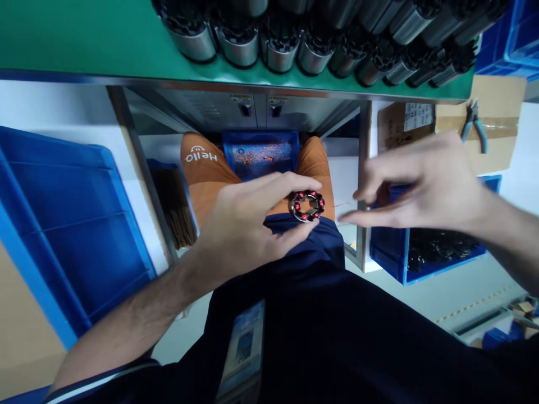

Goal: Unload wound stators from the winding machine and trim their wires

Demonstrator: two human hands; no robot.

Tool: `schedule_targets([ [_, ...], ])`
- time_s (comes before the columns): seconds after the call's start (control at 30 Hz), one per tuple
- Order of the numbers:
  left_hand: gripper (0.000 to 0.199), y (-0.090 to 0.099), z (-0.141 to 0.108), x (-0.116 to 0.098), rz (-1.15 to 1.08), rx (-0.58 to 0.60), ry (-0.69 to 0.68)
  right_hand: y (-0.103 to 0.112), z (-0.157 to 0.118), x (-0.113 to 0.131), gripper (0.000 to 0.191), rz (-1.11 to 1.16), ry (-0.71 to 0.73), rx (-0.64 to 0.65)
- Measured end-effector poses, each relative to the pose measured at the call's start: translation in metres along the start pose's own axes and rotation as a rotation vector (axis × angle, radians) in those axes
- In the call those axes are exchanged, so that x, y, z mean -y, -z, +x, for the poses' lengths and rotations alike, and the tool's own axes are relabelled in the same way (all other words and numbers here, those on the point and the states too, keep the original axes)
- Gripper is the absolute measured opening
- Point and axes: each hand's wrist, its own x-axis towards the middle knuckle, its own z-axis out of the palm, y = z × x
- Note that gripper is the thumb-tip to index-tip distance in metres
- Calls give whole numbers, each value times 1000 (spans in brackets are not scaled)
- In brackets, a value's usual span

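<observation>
My left hand grips a small motor stator, a dark metal ring with red windings, between thumb and fingers. Its open centre faces up toward me, above my lap. To the right, my right hand is raised and smeared by motion. A gap shows between its thumb and curled forefinger, and nothing can be made out in it. A hair-thin wire runs between the stator and the right fingertips; whether it touches them I cannot tell.
Rows of black and silver motor housings stand on the green bench. A blue tray with copper-coloured scraps lies between my knees. Pliers rest on a cardboard box. Blue bins flank me, the right one holding dark parts.
</observation>
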Motion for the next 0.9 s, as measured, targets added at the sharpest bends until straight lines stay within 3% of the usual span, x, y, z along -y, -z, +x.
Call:
schedule_targets([
  [0.1, 29, 2, 2, 0, 138, -98, -164, 9, 4, -12, 34, 298, -131, 151],
  [0.17, 21, 2, 7, -2, 189, -134, -238, 3, 9, -20, 40, 432, -217, 307],
  [0.23, 13, 0, 11, -3, 198, -87, -261, -9, 13, -23, 50, 433, -244, 385],
  [0.3, 11, -1, 12, -2, 201, 5, -249, -21, 14, -19, 51, 296, -184, 325],
  [0.4, 25, -3, 8, 2, 213, -4, -249, -27, 6, -5, 43, 40, -80, 165],
  [0.5, 34, -1, 2, 4, 123, -44, -125, -14, -4, 2, 48, -47, -12, 56],
  [0.57, 29, 1, 0, 3, 120, -76, -141, -2, -8, -2, 43, 36, -6, -12],
  [0.63, 21, 4, 1, 2, 183, -166, -242, 6, -7, -9, 41, 239, -93, 10],
  [0.7, 19, 7, 6, 1, 271, -212, -367, 3, -2, -15, 47, 425, -220, 144],
  [0.8, 24, 9, 13, -1, 347, -148, -532, -14, 5, -19, 55, 479, -290, 308],
  [0.83, 25, 8, 15, -1, 322, -101, -521, -20, 5, -18, 55, 430, -262, 299],
  [0.9, 23, 6, 14, -1, 226, -5, -355, -26, 1, -16, 48, 261, -172, 212],
])
